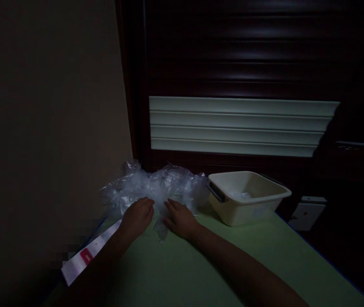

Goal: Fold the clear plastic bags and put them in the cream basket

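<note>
A heap of crumpled clear plastic bags (172, 179) lies at the back of the green-topped table (182, 268). In front of it, a thin clear plastic bag (160, 230) hangs between my hands, its outline faint in the dim light. My left hand (140, 215) is closed on the bag's left side, fingers curled inward. Opposite, my right hand (182, 219) has its thumb and bent fingers at the bag's right side and appears to grip it; the exact contact is hard to see.
Right of the heap stands a cream plastic basin (249, 213) with dark handles and some clear plastic (241, 195) inside. A long white box with a red mark (86, 256) lies along the left edge, by the wall (54, 128). Behind rises a dark slatted panel (233, 55).
</note>
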A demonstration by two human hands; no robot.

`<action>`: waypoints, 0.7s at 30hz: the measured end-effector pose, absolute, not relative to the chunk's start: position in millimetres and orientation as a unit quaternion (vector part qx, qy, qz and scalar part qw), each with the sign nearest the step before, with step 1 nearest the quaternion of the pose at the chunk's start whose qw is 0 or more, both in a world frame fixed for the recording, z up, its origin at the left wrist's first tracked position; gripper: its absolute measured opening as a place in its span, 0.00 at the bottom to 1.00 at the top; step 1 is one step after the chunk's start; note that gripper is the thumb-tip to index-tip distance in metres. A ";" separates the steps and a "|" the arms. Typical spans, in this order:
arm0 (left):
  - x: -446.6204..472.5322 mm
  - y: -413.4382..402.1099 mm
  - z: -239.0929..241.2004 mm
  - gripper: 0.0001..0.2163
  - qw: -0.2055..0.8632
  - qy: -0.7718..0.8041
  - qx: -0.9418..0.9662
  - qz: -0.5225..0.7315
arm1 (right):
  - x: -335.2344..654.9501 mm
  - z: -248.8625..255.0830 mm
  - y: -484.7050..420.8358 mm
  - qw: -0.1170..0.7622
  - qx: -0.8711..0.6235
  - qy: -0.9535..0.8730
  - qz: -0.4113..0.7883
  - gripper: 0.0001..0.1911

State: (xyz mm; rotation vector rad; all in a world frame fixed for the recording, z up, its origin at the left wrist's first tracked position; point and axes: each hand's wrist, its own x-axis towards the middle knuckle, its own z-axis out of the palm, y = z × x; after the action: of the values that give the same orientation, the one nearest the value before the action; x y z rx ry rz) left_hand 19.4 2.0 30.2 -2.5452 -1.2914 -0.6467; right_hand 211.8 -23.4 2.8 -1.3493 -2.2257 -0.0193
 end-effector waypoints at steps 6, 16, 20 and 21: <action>25.9 -1.6 30.4 0.06 0.108 -0.438 -0.873 -0.185 | 213.4 -10.3 -22.3 0.271 -0.508 -0.816 0.043 0.14; 28.4 -2.6 28.1 0.06 0.092 -0.421 -0.875 -0.220 | 227.7 -21.6 -15.5 0.439 -0.526 -0.721 0.102 0.13; 32.5 -7.1 28.4 0.07 0.089 -0.406 -0.877 -0.242 | 231.4 -26.6 -10.5 0.500 -0.533 -0.673 0.112 0.14; 34.7 -9.5 28.5 0.07 0.086 -0.395 -0.881 -0.245 | 231.8 -27.3 -9.5 0.509 -0.535 -0.664 0.116 0.14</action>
State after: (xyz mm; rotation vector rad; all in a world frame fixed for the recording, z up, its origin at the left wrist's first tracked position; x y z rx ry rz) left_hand 34.7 -9.5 28.5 -2.6263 -1.1787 -0.7310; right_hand 231.8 -9.5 -27.3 -1.2884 -1.6006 0.2789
